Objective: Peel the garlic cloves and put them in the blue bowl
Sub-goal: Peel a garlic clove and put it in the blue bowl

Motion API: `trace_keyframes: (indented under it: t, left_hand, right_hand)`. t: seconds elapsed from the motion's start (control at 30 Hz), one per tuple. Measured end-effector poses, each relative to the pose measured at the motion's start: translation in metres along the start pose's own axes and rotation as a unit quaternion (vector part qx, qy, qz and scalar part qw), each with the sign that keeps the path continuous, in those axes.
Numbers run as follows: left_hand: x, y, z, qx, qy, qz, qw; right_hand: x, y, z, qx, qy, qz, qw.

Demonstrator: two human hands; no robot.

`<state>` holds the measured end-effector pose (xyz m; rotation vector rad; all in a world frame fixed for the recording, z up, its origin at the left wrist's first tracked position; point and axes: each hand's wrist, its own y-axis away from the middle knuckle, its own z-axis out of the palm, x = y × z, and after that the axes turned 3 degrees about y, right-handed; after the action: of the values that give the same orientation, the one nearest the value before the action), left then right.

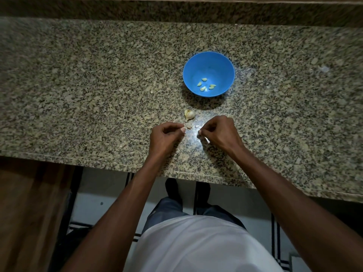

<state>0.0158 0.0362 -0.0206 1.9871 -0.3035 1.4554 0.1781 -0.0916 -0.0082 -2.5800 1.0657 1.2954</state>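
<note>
— speckled granite counter (82, 79) under dim light, front edge running across, tiled floor and a white shirt (196, 244) below it. nearest on the stone?

— left hand (167, 135), fingers curled, pinching a small pale piece at the fingertips, likely a garlic clove (188, 126), though too small and blurred to say for sure.

— and opposite?

— right hand (220, 131), also curled, thumb and fingers pinched together round a pale sliver (204, 138) showing under the knuckles. skin or clove, cannot tell. held a little apart from the left hand, bare stone between them.

— just past the fingers?

— remaining garlic head (189, 114), partly broken up, papery skin showing, lying on the counter slightly beyond the left fingertips and between hands and bowl. not touching either hand.

— farther still?

— blue bowl (208, 57), upright, casting a dark shadow toward the hands. inside, on the near part of the bottom, peeled cloves (206, 85), about five, loosely clustered, yellowish.

— behind that?

— more granite, then a raised back ledge (176, 10) of the same stone along the top.
</note>
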Motion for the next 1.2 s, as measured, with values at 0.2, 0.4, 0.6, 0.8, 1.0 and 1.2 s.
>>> trace_keyframes:
  t: [0.2, 0.4, 0.6, 0.8, 1.0, 1.2]
  left_hand:
    - [0.004, -0.001, -0.002, -0.004, 0.010, -0.022, 1.000]
    - [0.011, 0.000, 0.006, -0.030, 0.025, -0.002, 0.999]
    - [0.017, 0.003, 0.019, -0.020, 0.011, 0.012, 1.000]
    - [0.021, 0.007, 0.021, -0.023, 0.046, -0.036, 0.998]
    - [0.040, 0.005, 0.021, -0.036, 0.137, -0.218, 0.966]
    - [0.058, -0.001, 0.023, -0.094, 0.135, -0.295, 0.941]
  right_hand:
    - [0.001, -0.002, 0.001, 0.006, -0.045, 0.036, 0.998]
    - [-0.002, -0.004, 0.003, -0.043, -0.180, 0.053, 0.981]
    - [-0.004, 0.001, 0.008, -0.084, -0.336, 0.089, 0.934]
    - [-0.001, 0.002, 0.010, -0.051, -0.319, 0.128, 0.938]
    - [-0.003, 0.008, 0.017, 0.044, -0.118, 0.024, 0.992]
    - [0.000, 0.010, 0.017, 0.051, -0.072, -0.052, 0.995]
